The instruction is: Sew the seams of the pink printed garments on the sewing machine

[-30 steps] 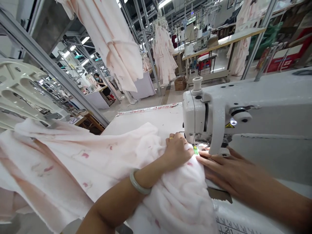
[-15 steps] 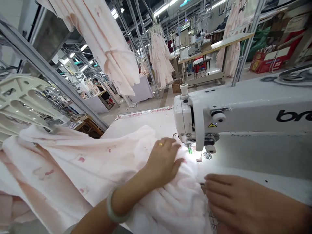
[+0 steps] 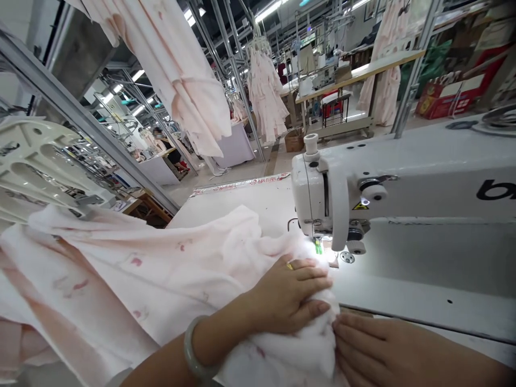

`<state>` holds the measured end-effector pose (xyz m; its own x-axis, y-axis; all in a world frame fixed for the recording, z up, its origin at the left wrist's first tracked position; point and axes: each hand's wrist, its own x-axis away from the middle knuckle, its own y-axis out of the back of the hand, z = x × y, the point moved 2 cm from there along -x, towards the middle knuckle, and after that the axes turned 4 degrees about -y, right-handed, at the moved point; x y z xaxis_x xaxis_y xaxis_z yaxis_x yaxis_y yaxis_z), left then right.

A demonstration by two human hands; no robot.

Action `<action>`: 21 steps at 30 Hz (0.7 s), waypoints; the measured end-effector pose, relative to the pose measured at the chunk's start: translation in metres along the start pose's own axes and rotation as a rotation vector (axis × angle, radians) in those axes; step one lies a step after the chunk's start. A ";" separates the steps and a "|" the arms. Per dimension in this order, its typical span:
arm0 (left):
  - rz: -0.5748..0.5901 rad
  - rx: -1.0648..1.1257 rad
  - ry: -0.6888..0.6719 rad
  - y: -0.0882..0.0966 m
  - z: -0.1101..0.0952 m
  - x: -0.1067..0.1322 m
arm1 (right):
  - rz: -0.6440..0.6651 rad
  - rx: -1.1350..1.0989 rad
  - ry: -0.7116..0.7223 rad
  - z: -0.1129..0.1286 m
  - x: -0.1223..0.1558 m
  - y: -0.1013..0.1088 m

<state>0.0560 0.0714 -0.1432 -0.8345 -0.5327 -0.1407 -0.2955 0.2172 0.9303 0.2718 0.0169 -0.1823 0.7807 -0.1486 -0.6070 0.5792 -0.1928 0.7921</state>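
A pale pink garment (image 3: pixel 153 269) with small red prints is bunched on the sewing table in front of a white sewing machine (image 3: pixel 387 183). My left hand (image 3: pixel 290 295), with a ring and a pale bangle on the wrist, grips a bunched fold of the garment just in front of the needle (image 3: pixel 318 244). Close to the bottom edge, my right hand (image 3: pixel 374 344) touches the same fold from the right, with its fingers curled together against the cloth. The needle area is lit by the machine's lamp.
The white table top (image 3: pixel 250 199) stretches behind the garment, with a printed tape along its far edge. A white plastic rack (image 3: pixel 36 161) stands at the left. Pink garments (image 3: pixel 181 70) hang overhead. Other work tables and a seated person (image 3: pixel 165 145) are far back.
My left hand has slid back from the needle toward me and closed on a fold of the garment. My right hand has drawn further back and now meets that fold.
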 end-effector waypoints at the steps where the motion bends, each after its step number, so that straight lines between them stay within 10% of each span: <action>1: -0.001 -0.019 0.000 -0.001 0.005 -0.004 | -0.012 0.040 -0.012 -0.005 -0.004 0.005; 7: -0.011 -0.111 0.029 0.011 0.028 -0.026 | 0.012 0.101 -0.005 -0.033 -0.014 0.025; 16: -0.049 -0.088 0.148 0.003 -0.035 0.019 | -0.010 -0.042 -0.028 -0.025 -0.023 0.026; 21: -0.216 0.010 0.304 0.016 -0.022 0.010 | -0.097 -0.118 -0.098 -0.027 -0.029 0.042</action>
<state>0.0534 0.0516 -0.1217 -0.5764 -0.7855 -0.2251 -0.4557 0.0803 0.8865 0.2804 0.0393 -0.1296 0.6964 -0.2298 -0.6798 0.6787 -0.0969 0.7280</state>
